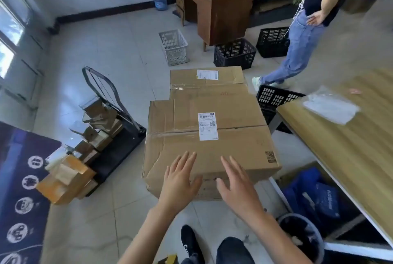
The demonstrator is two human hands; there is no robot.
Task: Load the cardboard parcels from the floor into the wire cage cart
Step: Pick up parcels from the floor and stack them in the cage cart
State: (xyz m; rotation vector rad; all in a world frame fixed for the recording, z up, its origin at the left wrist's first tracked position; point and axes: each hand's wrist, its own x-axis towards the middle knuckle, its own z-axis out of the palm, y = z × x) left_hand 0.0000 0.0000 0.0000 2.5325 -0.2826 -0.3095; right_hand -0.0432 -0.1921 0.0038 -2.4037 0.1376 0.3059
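Left hand (180, 176) and right hand (236, 185): both open, fingers straight and slightly spread, palms down, gripping nothing. They sit side by side over the near top edge of the large box (210, 140); whether they touch it cannot be confirmed.

Large box: brown cardboard, standing on the tiled floor directly ahead of the hands. The top flaps are closed and taped along the centre seam. A white shipping label (208, 126) (barcode and square code visible, text unreadable) lies across that seam, beyond the fingertips. A printed square code (270, 156) sits near the edge to the right of the right hand. The cardboard is creased and dented near the corner left of the left hand.

A second box (207, 82), also brown with a white label, stands just behind the first, touching it.

Left of the left hand, a trolley (119, 147) carries small parcels (66, 178) in a loose pile.
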